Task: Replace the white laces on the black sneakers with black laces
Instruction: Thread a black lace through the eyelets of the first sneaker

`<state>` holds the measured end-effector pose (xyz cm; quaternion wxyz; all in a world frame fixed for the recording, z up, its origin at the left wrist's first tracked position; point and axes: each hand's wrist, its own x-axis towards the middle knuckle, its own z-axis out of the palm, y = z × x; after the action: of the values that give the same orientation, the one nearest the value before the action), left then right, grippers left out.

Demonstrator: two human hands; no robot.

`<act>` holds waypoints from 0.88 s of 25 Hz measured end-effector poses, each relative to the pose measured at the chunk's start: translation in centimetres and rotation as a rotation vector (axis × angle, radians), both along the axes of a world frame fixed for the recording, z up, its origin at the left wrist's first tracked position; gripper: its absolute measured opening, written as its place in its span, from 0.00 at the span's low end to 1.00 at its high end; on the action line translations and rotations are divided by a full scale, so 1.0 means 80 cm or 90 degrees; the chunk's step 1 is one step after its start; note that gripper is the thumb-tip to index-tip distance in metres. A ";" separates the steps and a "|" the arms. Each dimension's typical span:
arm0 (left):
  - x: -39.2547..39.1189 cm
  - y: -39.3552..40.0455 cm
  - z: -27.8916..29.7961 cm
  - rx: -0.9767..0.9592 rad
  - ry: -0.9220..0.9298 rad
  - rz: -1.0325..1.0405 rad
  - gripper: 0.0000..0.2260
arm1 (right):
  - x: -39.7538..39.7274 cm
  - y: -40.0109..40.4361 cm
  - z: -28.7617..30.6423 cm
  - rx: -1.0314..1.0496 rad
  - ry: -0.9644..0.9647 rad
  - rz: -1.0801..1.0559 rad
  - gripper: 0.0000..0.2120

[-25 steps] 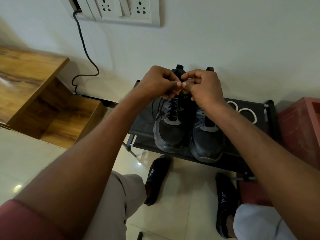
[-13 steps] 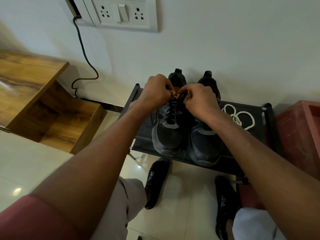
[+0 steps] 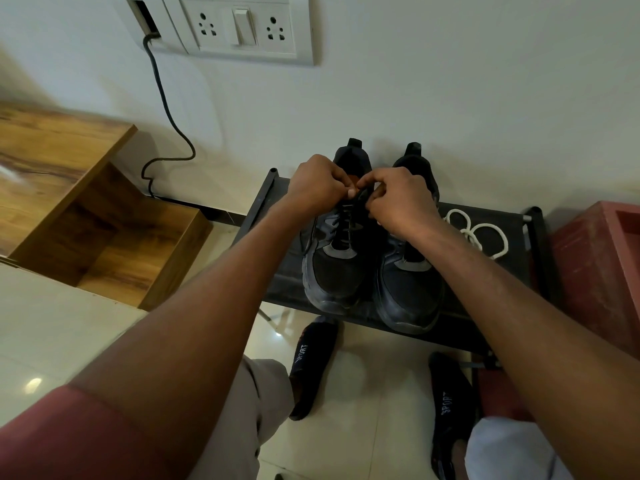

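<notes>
Two black sneakers stand side by side on a low black rack (image 3: pixel 450 327), toes toward me. The left sneaker (image 3: pixel 334 271) carries a black lace (image 3: pixel 346 225) up its front. My left hand (image 3: pixel 317 183) and my right hand (image 3: pixel 398 199) meet over the top of this sneaker, each pinching an end of the black lace near the upper eyelets. My right forearm crosses over the right sneaker (image 3: pixel 407 292) and hides its lacing. A loose white lace (image 3: pixel 485 237) lies coiled on the rack to the right of the sneakers.
The rack stands against a white wall under a socket panel (image 3: pixel 239 29), from which a black cable (image 3: pixel 166 109) hangs. A wooden cabinet (image 3: pixel 86 209) is at the left and a red box (image 3: pixel 602 271) at the right. My feet in black socks (image 3: pixel 311 365) rest on the tiled floor.
Both hands have come down from above the sneakers' heels to the top of the left sneaker's lacing, still holding the black lace. The white lace shows more fully.
</notes>
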<state>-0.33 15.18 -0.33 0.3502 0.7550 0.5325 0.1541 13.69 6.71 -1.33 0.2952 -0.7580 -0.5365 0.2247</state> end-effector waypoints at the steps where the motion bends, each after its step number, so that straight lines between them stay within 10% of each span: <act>1: 0.002 -0.001 0.000 -0.007 -0.003 0.000 0.03 | -0.001 0.000 -0.001 -0.001 -0.003 -0.001 0.17; 22: 0.001 -0.007 0.000 -0.067 -0.038 -0.011 0.16 | -0.003 -0.008 0.006 0.013 0.013 -0.067 0.07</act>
<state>-0.22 14.64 -0.32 0.4060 0.7352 0.5230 0.1453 13.44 6.07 -0.84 0.3199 -0.7797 -0.4951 0.2113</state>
